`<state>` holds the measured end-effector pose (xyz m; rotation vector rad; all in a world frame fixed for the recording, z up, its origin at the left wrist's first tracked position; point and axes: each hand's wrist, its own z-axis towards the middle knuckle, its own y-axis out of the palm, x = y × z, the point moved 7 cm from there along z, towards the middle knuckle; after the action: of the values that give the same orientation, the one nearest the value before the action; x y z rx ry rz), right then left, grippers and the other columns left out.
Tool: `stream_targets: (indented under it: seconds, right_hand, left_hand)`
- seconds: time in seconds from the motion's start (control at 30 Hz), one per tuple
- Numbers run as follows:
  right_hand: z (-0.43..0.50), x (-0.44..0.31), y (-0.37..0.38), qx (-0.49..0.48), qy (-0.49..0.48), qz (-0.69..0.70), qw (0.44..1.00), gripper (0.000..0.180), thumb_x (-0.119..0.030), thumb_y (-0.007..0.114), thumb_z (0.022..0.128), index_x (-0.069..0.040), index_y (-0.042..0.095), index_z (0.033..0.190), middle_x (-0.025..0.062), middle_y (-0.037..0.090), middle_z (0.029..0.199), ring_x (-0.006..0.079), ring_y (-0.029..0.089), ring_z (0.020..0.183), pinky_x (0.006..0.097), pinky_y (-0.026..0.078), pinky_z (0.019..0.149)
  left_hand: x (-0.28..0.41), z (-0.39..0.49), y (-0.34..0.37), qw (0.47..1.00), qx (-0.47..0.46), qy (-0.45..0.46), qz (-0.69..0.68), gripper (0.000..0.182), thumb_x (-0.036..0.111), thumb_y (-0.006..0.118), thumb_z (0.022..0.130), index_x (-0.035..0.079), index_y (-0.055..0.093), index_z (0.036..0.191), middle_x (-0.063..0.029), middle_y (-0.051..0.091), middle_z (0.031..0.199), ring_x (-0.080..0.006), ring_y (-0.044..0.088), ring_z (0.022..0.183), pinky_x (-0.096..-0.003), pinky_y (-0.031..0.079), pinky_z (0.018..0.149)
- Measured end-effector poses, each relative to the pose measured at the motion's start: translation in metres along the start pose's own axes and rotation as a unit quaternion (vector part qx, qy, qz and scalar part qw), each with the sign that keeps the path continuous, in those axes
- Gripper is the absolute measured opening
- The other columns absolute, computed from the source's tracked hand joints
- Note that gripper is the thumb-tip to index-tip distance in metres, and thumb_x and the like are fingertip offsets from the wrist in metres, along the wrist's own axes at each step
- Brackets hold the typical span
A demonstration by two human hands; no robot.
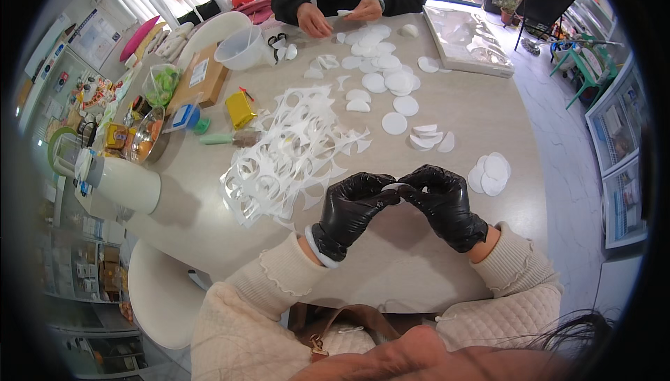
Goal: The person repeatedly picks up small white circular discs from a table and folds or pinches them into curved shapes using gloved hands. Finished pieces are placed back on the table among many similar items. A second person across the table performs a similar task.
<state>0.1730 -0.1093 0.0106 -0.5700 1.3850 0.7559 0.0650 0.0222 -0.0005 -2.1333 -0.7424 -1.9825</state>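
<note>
My left hand (pixel 356 208) and my right hand (pixel 441 205), both in black gloves, meet above the near part of the table. Between their fingertips they pinch a small white piece (pixel 393 186), which looks like a folded disc; the fingers hide most of it. Flat white discs (pixel 492 174) lie overlapped beyond my right hand. Straight ahead of my hands are several folded or half-round white pieces (pixel 426 137). A heap of white sheet offcuts with round holes (pixel 293 156) spreads beyond my left hand. More white discs (pixel 387 62) are scattered farther up the table.
Across the table, a person's hands (pixel 340 17) hold another white piece. At left stand a white jug (pixel 128 185), a metal bowl of fruit (pixel 152 132), a cardboard box (pixel 201 80) and a plastic tub (pixel 241 48). A plastic-wrapped flat pack (pixel 468 41) rests at the far right.
</note>
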Motion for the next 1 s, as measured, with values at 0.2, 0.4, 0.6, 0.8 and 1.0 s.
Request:
stream_targets:
  seconds: [0.2,0.4,0.6,0.8,1.0]
  right_hand:
    - [-0.003,-0.012,0.001,-0.01,-0.036,-0.053,0.998,0.015,0.007,0.074,0.089,0.002,0.073,0.103,0.0076,0.074,0.095,0.0135,0.069,0.087,0.0288,0.057,0.081]
    - [-0.005,-0.006,0.001,0.017,0.021,-0.012,1.0,0.023,0.008,0.076,0.087,0.003,0.073,0.109,0.0095,0.076,0.103,0.0147,0.071,0.091,0.0295,0.059,0.083]
    - [-0.005,-0.003,-0.002,0.006,0.037,0.02,0.999,0.028,0.008,0.076,0.087,0.005,0.072,0.114,0.0122,0.076,0.104,0.0163,0.072,0.092,0.0303,0.061,0.082]
    - [-0.001,-0.004,-0.005,-0.013,0.037,0.039,0.998,0.027,0.008,0.072,0.09,0.005,0.071,0.118,0.0113,0.076,0.104,0.0162,0.072,0.093,0.031,0.061,0.084]
    - [-0.004,-0.016,-0.005,-0.007,-0.023,-0.047,0.999,0.036,0.003,0.073,0.091,0.0,0.069,0.127,0.0088,0.076,0.101,0.0132,0.069,0.088,0.0297,0.058,0.081]
  left_hand:
    - [0.005,-0.003,0.0,1.0,0.004,0.013,0.016,0.031,-0.007,0.078,0.085,-0.006,0.069,0.115,-0.0125,0.075,0.104,-0.016,0.071,0.094,-0.0296,0.06,0.085]
    - [0.014,-0.006,-0.005,0.989,0.051,0.11,0.089,0.035,-0.005,0.081,0.083,-0.001,0.069,0.116,-0.0083,0.074,0.107,-0.0124,0.07,0.093,-0.0279,0.059,0.086]
    - [0.018,-0.006,-0.004,0.984,0.049,0.133,0.111,0.037,-0.006,0.08,0.083,-0.001,0.068,0.118,-0.0078,0.074,0.108,-0.0123,0.07,0.092,-0.027,0.06,0.084]
    - [0.019,-0.004,-0.004,0.996,0.018,0.077,0.05,0.042,-0.007,0.078,0.085,-0.003,0.065,0.124,-0.0126,0.075,0.103,-0.016,0.073,0.092,-0.0281,0.059,0.083]
    - [0.014,0.001,-0.003,0.998,-0.014,0.062,0.011,0.046,-0.01,0.075,0.086,-0.004,0.061,0.129,-0.0176,0.075,0.102,-0.0221,0.075,0.092,-0.0315,0.061,0.085]
